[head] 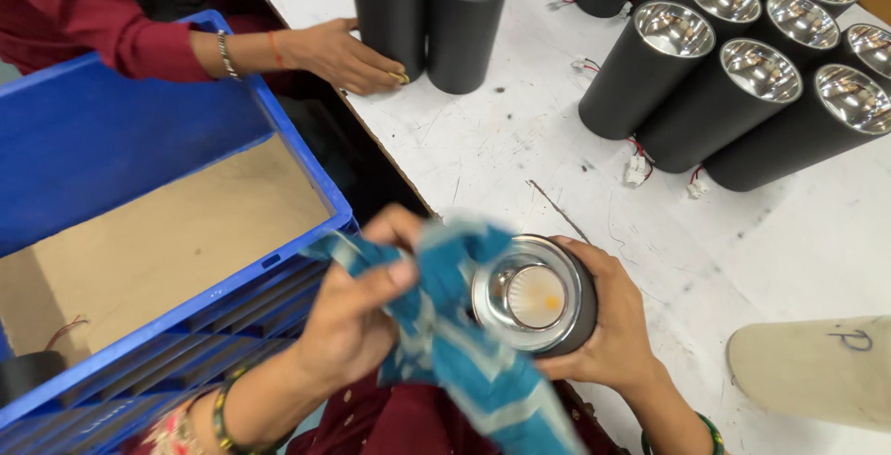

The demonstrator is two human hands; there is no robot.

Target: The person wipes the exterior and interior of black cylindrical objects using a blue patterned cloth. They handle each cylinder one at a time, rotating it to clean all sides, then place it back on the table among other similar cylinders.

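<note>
Teal cloth (464,344) with pale stripes is pinched in the left hand (357,316), whose grip is clenched on the fabric just beside the open face of a black cylindrical lamp (538,297). The right hand (608,325) wraps the lamp body from the far side, its grip closed around it, holding it above the near edge of the white bench (520,139). To the left of the left hand stands a blue crate (186,260). Beyond both hands, more black lamps (733,74) lie in a group, and another person's hand (348,56) touches two upright cylinders (427,14).
</note>
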